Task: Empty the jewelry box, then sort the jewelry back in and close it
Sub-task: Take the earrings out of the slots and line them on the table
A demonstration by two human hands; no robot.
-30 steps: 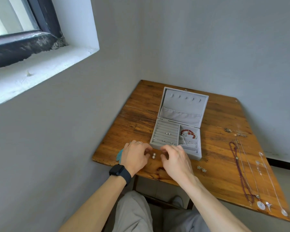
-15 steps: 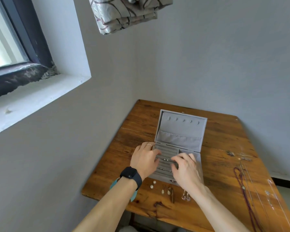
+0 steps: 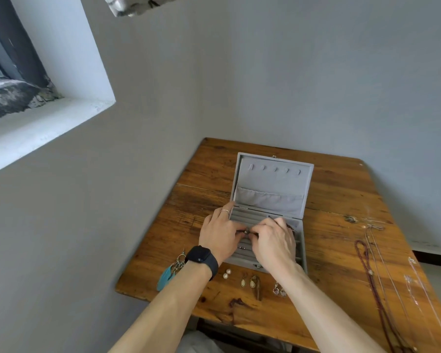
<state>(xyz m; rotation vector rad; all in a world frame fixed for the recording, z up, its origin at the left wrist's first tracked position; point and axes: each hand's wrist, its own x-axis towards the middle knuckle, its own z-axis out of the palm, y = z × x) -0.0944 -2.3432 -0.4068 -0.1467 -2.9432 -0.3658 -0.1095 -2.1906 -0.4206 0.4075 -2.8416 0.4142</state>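
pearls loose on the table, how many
2: one pearl and another just nearer, both on the table before the jewelry box, beside the watch. The left hand and right hand may hide more inside it.

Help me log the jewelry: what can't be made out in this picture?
Head view:
1. Small piece pinched between left hand and right hand: too small, fingers cover it.
2. Box right compartments: mostly under the right hand.
3. Necklaces: cut off by the lower edge.

A worn wooden table (image 3: 341, 189) is set into a corner formed by plain grey walls (image 3: 290, 72), and daylight is admitted through a dark-framed window (image 3: 15, 54) recessed above a white sill (image 3: 43, 121) at left.
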